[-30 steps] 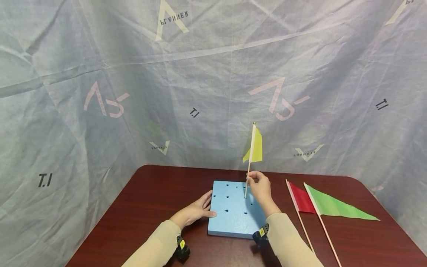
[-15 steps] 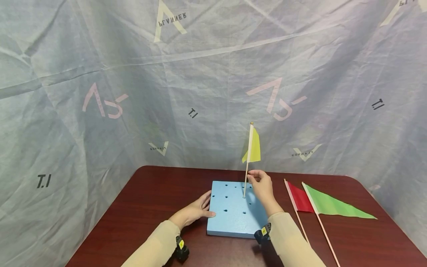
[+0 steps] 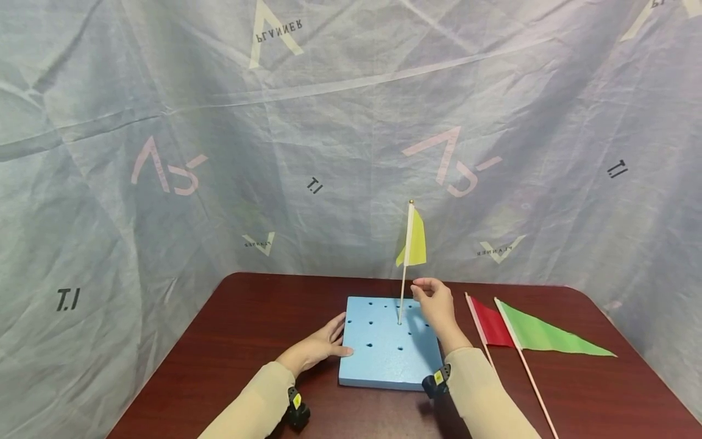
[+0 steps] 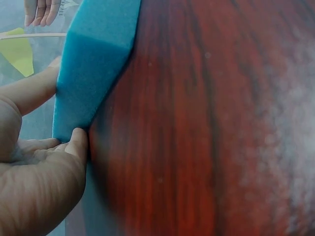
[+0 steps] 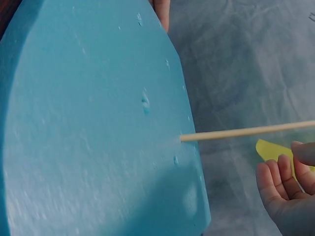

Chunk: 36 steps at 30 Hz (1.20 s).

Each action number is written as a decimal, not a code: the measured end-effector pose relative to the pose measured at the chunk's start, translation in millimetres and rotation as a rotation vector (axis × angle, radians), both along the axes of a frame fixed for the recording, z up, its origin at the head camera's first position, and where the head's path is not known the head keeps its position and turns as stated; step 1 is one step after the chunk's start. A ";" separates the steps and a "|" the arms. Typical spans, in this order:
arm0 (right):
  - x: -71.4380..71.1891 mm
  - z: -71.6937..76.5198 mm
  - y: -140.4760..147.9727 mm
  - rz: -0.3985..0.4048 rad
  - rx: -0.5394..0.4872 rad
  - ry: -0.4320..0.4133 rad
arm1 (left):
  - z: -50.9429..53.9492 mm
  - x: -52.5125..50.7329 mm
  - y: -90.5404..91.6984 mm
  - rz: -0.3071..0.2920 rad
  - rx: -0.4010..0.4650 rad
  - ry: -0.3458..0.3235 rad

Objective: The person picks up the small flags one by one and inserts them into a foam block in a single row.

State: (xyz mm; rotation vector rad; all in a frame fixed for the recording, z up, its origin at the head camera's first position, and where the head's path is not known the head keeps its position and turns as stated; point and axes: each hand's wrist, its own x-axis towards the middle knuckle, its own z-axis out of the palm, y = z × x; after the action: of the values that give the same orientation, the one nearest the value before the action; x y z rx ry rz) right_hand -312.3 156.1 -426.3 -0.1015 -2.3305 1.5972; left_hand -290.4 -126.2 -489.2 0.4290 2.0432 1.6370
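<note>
A yellow flag [image 3: 415, 241] stands almost upright, the foot of its thin wooden stick [image 5: 236, 132] in a hole of the light-blue board [image 3: 370, 369]. My left hand [image 3: 318, 349] holds the board's left edge, thumb over the top and fingers along the side, as the left wrist view also shows. Just right of the stick is my right hand [image 3: 437, 305], fingers loosely bent, thumb and forefinger close together with nothing between them. A gap separates this hand from the stick in the right wrist view.
Right of the board, a red flag [image 3: 490, 326] and a green triangular flag [image 3: 548, 332] lie on the dark wooden table [image 3: 247, 323], sticks towards me. Several other holes dot the board. A grey printed cloth [image 3: 351, 152] hangs behind the table.
My right hand has let go of the yellow flag's stick and moved slightly right, away from it. The flag stays standing. My left hand keeps its place on the board.
</note>
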 end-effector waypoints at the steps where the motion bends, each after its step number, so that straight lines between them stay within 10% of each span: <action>1: 0.4 -0.2 1.4 -0.007 -0.003 0.003 | -0.4 -0.1 -0.3 -0.001 0.001 -0.001; 15: 0.5 -0.6 22.1 -0.042 -0.061 -0.007 | 4.6 -0.2 -7.0 -0.019 -0.028 0.019; 36: 22.6 7.6 89.6 -0.089 0.123 -0.095 | 1.5 0.0 -0.4 -0.029 -0.010 -0.006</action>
State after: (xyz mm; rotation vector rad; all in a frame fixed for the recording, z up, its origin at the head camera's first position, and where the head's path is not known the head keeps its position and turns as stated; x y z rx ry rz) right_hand -289.6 245.6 -418.6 -0.2555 -2.4528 1.4326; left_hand -290.5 -126.7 -487.7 0.4478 2.0303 1.6084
